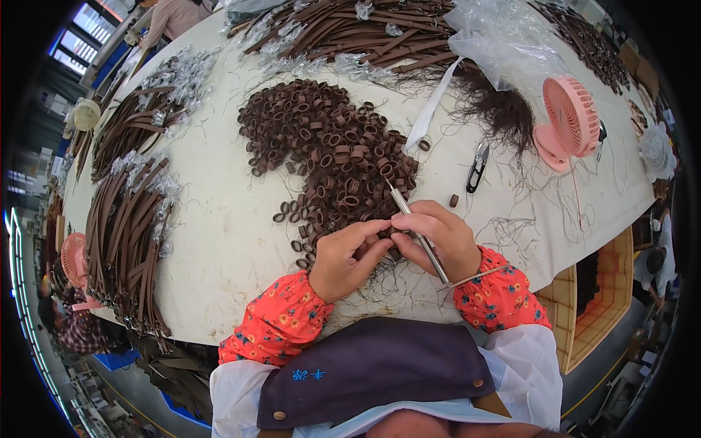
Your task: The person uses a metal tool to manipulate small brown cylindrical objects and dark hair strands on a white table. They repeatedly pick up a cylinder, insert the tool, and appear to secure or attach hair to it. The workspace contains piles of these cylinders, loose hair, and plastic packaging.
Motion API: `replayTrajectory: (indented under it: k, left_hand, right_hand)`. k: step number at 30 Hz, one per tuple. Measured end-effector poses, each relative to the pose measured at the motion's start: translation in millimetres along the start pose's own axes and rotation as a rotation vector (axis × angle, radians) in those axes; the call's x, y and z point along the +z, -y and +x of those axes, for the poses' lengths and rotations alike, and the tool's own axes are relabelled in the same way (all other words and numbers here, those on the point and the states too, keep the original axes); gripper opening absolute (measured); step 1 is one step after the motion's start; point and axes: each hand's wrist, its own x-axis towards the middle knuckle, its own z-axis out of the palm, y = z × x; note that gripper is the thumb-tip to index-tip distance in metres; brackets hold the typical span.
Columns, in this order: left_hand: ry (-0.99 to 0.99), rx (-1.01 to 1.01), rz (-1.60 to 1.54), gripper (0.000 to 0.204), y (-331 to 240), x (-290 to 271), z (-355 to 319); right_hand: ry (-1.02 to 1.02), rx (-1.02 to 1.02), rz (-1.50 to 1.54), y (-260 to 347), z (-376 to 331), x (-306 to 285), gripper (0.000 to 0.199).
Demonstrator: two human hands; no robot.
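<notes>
A workshop, by its looks a factory floor: the broad table (212, 263) carries brown loops (328, 146) heaped in bulk, straps (124, 241) bundled at the left and far sides, and snips (478, 169) at the right. A crate (619, 292) stands near right. Other workers (173, 22) show far left and right; large windows (77, 45) lie far left.

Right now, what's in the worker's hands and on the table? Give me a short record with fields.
Left hand: fingertips pinched close to the right hand's; what's between them is mostly hidden
Right hand: holds a slim metal tool
Table centre: heap of brown loops
Table left: brown straps
Table right: black snips, pink fan
Far side: more straps, clear plastic
</notes>
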Motion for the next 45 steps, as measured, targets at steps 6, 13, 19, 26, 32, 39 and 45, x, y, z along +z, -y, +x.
replayTrajectory:
  k: [6,13,19,26,32,39,45]
  left_hand:
    - [0.01,-0.046,-0.027,0.014,2,-7,4]
    - [0.016,-0.05,-0.194,0.012,5,-4,5]
    - [0.141,-0.308,-0.675,0.031,8,2,3]
    - [0.103,-0.355,-0.444,0.009,11,-8,5]
    - [-0.056,0.267,-0.041,0.012,21,-9,1]
    - [-0.001,0.292,0.058,0.012,25,-7,2]
    - [-0.015,0.267,0.102,0.012,23,-6,2]
  right_hand:
    - [0.028,-0.06,0.021,-2,1,0,0.04]
    - [0.027,-0.097,0.018,-3,1,-1,0.041]
    - [0.077,-0.156,0.036,-8,2,-3,0.044]
    - [0.03,-0.106,-0.019,3,4,10,0.041]
    - [0.083,-0.127,-0.088,2,0,15,0.042]
    - [0.124,-0.093,-0.083,-2,-3,11,0.041]
    - [0.114,-0.06,-0.072,-1,-4,10,0.038]
